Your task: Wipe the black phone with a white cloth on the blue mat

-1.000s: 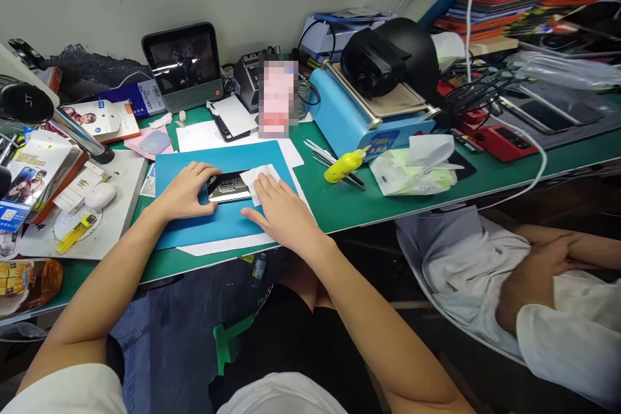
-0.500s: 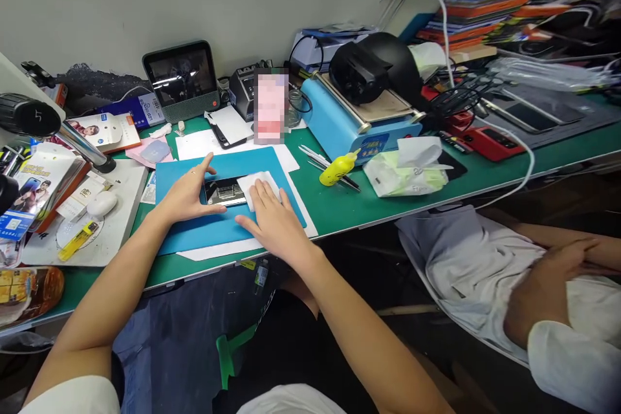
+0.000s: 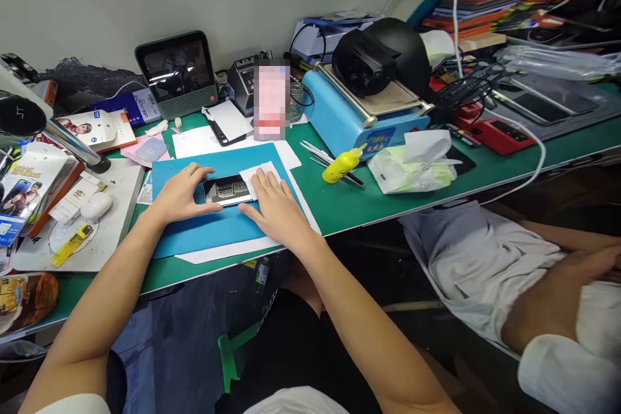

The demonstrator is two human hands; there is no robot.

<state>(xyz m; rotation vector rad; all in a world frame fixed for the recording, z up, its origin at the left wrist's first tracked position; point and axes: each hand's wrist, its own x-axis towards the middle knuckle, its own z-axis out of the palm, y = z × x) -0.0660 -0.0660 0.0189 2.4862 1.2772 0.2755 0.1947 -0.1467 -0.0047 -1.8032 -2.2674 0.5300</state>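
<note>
A dark phone [image 3: 226,189] lies flat on a blue mat [image 3: 194,226] on the green bench. My left hand [image 3: 179,194] grips its left end, thumb at the near edge and fingers at the far edge. My right hand [image 3: 274,207] presses a white tissue [image 3: 252,176] flat onto the phone's right end, fingers spread over it.
A yellow squeeze bottle [image 3: 342,165] and tweezers lie right of the mat, beside a tissue pack [image 3: 412,168] and a blue machine [image 3: 359,113]. A small screen [image 3: 177,71] stands at the wall. Boxes and a lighter [image 3: 70,244] crowd the left. Another person [image 3: 533,284] sits at right.
My left fingers, lifted half a second ago, have come back down on the phone's far edge. My right hand keeps rubbing the tissue on the phone. The view shifted slightly.
</note>
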